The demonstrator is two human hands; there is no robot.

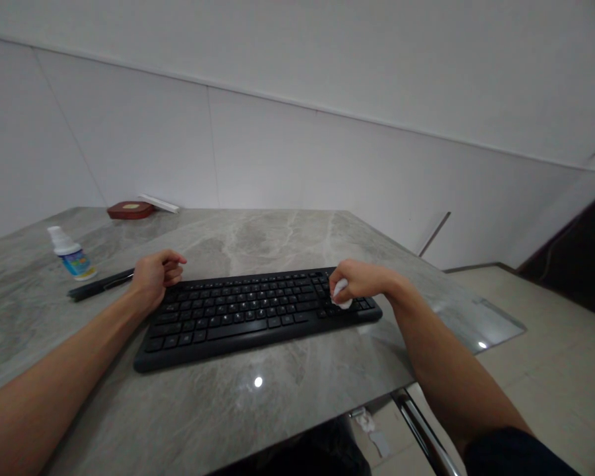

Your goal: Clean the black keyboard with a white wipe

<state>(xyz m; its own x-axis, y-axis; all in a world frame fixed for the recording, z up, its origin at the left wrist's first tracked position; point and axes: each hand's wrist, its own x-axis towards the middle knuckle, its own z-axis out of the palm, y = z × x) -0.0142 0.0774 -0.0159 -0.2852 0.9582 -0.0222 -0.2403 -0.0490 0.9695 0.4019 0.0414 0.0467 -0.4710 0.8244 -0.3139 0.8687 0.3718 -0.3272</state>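
Observation:
A black keyboard (238, 314) lies at a slant on the marbled grey table. Over its number pad at the right end, my right hand (359, 279) is closed around a crumpled white tissue (342, 294), which is pressed to the keys. My left hand (153, 277) rests on its side at the keyboard's upper left corner, fingers loosely bent and partly apart, with nothing seen in them. Just left of that hand lies a black, long, narrow object (102, 285), its right end hidden behind the hand.
A white spray bottle (72, 253) with a blue label stands at the left. Against the wall lie a dark red box (130, 210) and a white strip (159, 203). The table (297, 403) ends near my body; a chrome chair frame (421, 423) is below its edge.

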